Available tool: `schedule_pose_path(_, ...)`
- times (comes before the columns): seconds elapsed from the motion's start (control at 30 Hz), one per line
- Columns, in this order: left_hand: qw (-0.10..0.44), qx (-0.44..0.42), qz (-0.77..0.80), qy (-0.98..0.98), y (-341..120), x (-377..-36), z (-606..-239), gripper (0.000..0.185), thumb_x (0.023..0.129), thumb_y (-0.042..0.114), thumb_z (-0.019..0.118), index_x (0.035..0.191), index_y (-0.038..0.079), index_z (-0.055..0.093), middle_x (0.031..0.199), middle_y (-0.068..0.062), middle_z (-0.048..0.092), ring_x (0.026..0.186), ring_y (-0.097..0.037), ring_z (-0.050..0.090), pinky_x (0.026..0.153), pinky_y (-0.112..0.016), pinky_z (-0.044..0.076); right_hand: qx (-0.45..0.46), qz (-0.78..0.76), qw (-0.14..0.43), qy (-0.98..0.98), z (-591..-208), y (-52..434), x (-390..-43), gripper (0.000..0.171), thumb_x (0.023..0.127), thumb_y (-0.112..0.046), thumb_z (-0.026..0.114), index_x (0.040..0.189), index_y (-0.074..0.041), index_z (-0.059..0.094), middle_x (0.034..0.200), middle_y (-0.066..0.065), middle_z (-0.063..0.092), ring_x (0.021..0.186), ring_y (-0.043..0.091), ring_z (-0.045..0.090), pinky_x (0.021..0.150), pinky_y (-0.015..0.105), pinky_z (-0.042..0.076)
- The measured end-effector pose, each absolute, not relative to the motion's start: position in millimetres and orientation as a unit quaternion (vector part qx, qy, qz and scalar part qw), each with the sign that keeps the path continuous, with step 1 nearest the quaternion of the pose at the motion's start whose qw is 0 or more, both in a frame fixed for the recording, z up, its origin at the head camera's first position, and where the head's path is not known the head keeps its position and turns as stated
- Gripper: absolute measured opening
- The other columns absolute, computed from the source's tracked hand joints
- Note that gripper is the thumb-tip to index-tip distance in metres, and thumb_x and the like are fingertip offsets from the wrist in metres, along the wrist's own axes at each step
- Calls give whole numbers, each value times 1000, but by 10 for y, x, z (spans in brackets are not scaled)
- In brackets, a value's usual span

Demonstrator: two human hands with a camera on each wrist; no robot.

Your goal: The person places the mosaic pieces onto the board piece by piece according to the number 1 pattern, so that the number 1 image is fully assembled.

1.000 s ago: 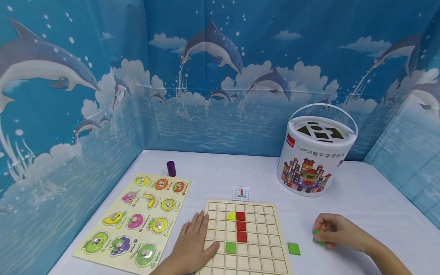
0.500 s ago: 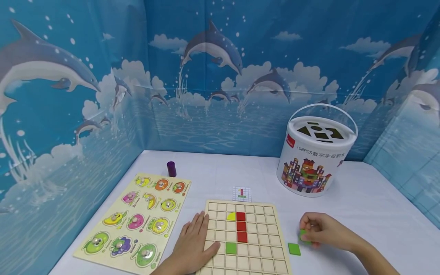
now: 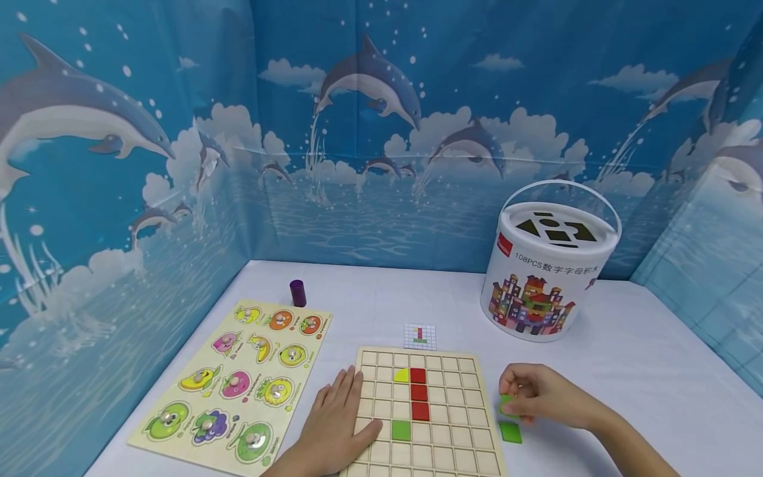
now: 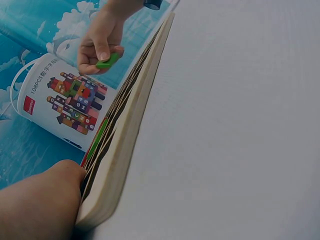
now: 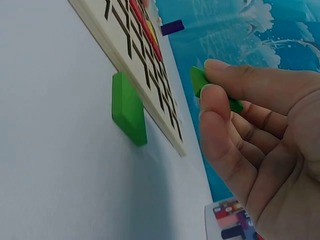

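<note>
Right hand (image 3: 545, 399) just beside the right edge of the wooden grid board (image 3: 444, 424), fingers curled narrow, thumb and fingertips pinching a green tile (image 3: 507, 405) clear of the table; same pinch plain in the right wrist view (image 5: 212, 87) and in the left wrist view (image 4: 108, 60). Second green tile (image 3: 510, 432) flat on the white table (image 3: 626, 358), just beside the board's right edge and directly below the held one, apart from the fingers.

Left hand (image 3: 334, 424) flat on the board's left edge, fingers straight and close together, palm down, pressing the frame and holding nothing.

On the board: three red tiles (image 3: 418, 393) stacked in one column near the middle, a yellow piece (image 3: 401, 375) touching the top red one on its left, a green square (image 3: 401, 430) set in a cell down-left of the lowest red.

Beyond the board's far edge, a small pattern card (image 3: 420, 336). Left of the board, a fruit peg puzzle (image 3: 235, 384), with a purple cylinder (image 3: 297, 292) upright past its far corner. Beyond the board to the right, well apart, a white block bucket (image 3: 545, 278) with a shape-sorter lid and raised handle. Dolphin backdrop (image 3: 369, 132) behind.
</note>
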State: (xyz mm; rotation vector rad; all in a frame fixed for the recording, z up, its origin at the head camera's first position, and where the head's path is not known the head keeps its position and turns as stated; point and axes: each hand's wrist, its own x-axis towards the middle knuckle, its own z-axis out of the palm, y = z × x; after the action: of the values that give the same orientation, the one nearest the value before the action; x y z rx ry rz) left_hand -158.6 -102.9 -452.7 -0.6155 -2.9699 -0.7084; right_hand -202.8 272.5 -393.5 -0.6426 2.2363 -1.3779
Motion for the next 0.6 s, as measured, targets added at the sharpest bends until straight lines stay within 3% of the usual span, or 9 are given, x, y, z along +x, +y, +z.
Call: schedule_pose_path(0.6, 3, -196, -234, -952, -1028, -1585, -4523, 86, 97, 60, 40, 152, -3, 25, 159, -19, 20, 146, -36, 17, 110, -60, 18, -300, -519, 228, 767, -3950, 2299, -2086, 18, 89, -6, 69, 97, 5, 57, 75, 2, 53, 58, 8, 56, 54, 22, 50)
